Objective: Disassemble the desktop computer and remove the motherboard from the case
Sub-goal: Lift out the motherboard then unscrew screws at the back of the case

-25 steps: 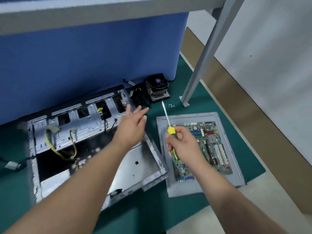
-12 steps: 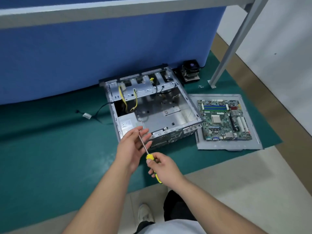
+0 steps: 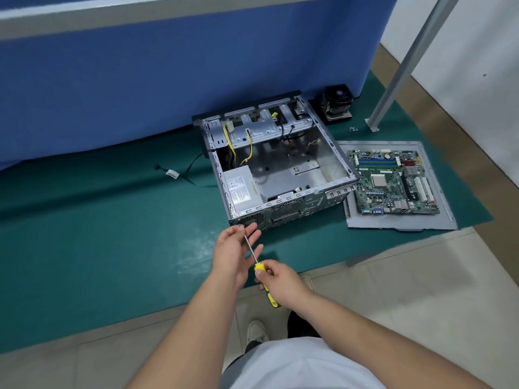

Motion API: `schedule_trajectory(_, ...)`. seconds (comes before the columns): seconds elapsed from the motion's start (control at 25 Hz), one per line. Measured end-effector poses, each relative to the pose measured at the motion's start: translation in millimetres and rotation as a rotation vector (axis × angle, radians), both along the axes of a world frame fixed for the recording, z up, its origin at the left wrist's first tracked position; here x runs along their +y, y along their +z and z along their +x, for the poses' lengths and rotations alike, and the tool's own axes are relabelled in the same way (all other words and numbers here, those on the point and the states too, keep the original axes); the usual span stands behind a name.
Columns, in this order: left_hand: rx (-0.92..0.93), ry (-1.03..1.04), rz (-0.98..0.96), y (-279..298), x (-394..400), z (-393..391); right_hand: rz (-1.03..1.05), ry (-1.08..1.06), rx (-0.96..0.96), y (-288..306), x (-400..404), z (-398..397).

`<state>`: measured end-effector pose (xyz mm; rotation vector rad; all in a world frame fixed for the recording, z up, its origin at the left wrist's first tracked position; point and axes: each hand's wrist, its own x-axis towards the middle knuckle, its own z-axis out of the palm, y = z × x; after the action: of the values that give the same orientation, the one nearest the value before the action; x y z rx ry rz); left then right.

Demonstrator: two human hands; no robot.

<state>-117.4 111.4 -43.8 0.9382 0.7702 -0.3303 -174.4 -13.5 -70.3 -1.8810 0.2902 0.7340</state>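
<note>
The right hand point(image 3: 279, 282) is gripping the yellow handle of a screwdriver point(image 3: 259, 272), its fingers curled round it, and the metal shaft is slanting up and to the left into the left hand point(image 3: 234, 252). The left hand is cupping the shaft's tip, thumb and fingers loosely bent about it; whether they are actually pinching the tip cannot be told. Both hands are hovering over the green floor mat point(image 3: 98, 234), just in front of the near wall of the open computer case point(image 3: 276, 169).

The case is lying on the mat, near the mat's far edge, with its power supply point(image 3: 241, 189) sitting in the near left corner and yellow cables point(image 3: 233, 147) hanging at the far left. The motherboard point(image 3: 393, 182) is lying outside the case, just to its right, on a grey side panel point(image 3: 398, 220) near the mat's right edge. A CPU cooler point(image 3: 337, 103) is standing beyond the case's far right corner, close to the blue partition point(image 3: 168, 80). A few small screws point(image 3: 353, 129) are lying by the foot of a grey metal post point(image 3: 398, 71).
</note>
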Motion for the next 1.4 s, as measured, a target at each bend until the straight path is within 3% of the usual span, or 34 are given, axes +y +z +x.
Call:
schedule_trajectory(0.8,0.101,0.083,0.027,-6.6,-1.1,15.9,-0.057,-0.043,-0.011,8.9,4.0,13.4)
schedule_trajectory(1.16,0.110,-0.105,0.420,-8.0,0.4,7.0,-0.435,-0.056,-0.105,24.0,18.0,15.5)
schedule_trajectory(1.28,0.111,-0.114,0.415,-6.3,-0.5,5.0,-0.310,-0.111,-0.081,22.4,20.1,15.6)
schedule_trajectory(1.4,0.094,-0.138,0.349,-4.1,2.0,6.0,0.145,-0.225,0.124,23.8,13.6,13.0)
